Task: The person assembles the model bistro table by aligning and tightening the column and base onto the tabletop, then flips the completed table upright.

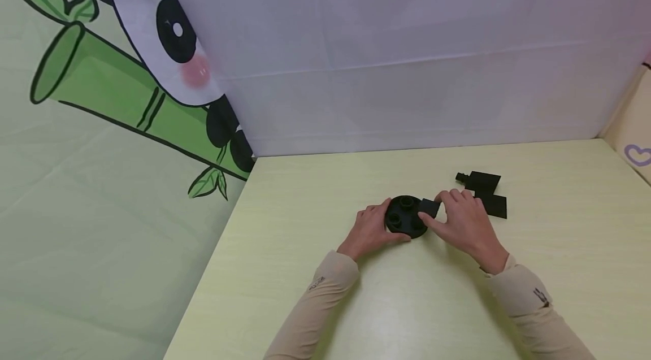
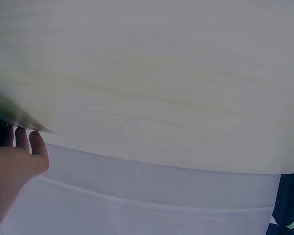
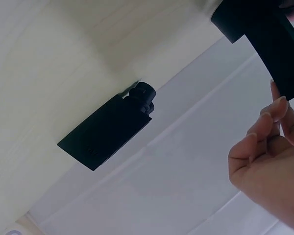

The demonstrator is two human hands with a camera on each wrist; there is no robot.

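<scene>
On the table a round black disc (image 1: pixel 405 220) with raised ring-shaped sockets lies between the two hands. My left hand (image 1: pixel 373 227) grips its left side, thumb along the near edge and fingers at the far edge. At the disc's right side, my right hand (image 1: pixel 468 227) pinches a flat black panel (image 1: pixel 429 207) between thumb and fingers; that panel (image 3: pixel 279 54) looks long in the right wrist view. Whether it sits in a socket, I cannot tell. The left wrist view shows only part of the left hand (image 2: pixel 19 164), with the disc mostly out of frame.
Just beyond the right hand lie two more black pieces. One panel (image 1: pixel 483 181) has a knobbed peg at its left end; another flat panel (image 1: pixel 493 206) lies nearer. A white cloth (image 1: pixel 407 66) hangs behind the pale table (image 1: pixel 305 190), and a printed green cloth (image 1: pixel 102 207) at the left.
</scene>
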